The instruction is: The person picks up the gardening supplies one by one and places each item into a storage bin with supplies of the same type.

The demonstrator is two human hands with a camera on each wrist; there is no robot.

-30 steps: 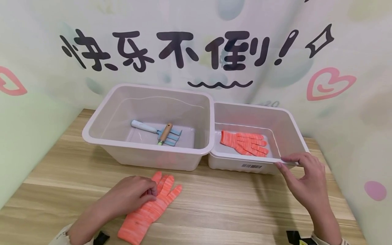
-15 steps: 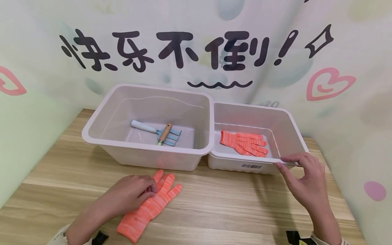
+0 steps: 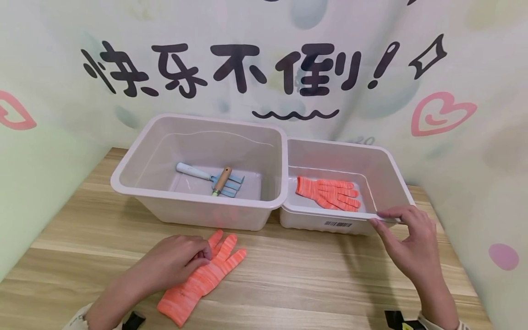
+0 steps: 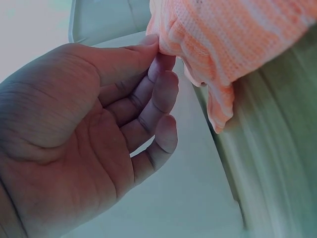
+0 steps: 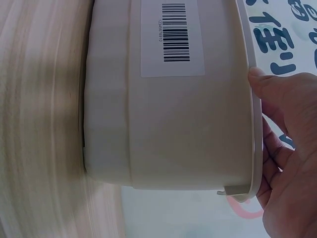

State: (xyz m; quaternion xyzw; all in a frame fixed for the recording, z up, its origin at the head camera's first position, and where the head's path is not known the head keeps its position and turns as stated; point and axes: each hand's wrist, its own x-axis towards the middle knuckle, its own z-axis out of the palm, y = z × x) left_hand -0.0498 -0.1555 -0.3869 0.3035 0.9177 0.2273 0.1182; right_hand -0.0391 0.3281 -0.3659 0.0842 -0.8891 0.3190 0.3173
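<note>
Pinching: left grip (image 3: 183, 259), orange glove (image 3: 194, 288); right grip (image 3: 412, 243), barcoded tub rim (image 5: 256, 139) (backdrop (image 3: 243, 101): “快乐不倒!”).

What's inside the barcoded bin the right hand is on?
One orange glove lying on the floor of the bin; the right hand grips its rim. Not visible: floor beneath the glove and the near wall's inner face.

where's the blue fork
In the head view, the fork lies in the left bin, partly under the wooden handle, beyond the glove the left hand pinches.
</note>
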